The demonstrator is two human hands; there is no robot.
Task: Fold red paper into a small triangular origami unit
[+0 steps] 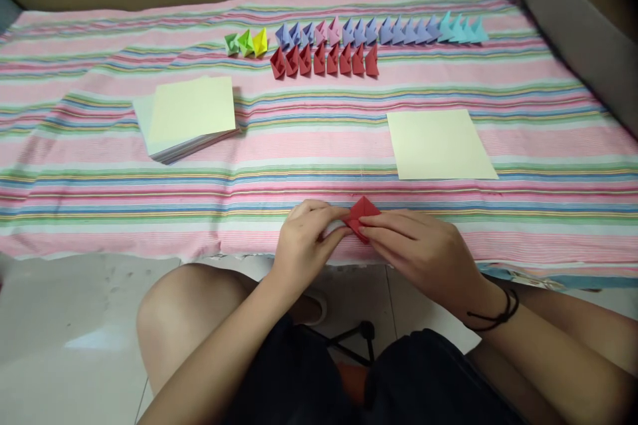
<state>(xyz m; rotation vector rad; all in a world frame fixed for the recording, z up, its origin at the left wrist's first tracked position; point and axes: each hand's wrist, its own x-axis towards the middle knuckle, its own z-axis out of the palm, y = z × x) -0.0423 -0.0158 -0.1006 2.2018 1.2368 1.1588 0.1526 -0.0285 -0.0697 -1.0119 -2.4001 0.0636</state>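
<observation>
Near the front edge of the table, a small folded red paper [364,206] is held between both hands, its shape roughly a diamond with a crease down the upper middle. My left hand [308,234] pinches its left corner between thumb and fingers. From the right, my right hand [419,246] has its fingertips pressed on the paper's right side and lower face. The fingers cover part of the paper, and its underside is hidden.
A stack of paper sheets [194,113] lies at the left, a single pale yellow sheet [441,146] at the right. Along the back stand several red folded paper boats [319,61] and a row of purple, pink and blue ones [399,32], with green and yellow ones [246,44] at left. A striped cloth [124,212] covers the table.
</observation>
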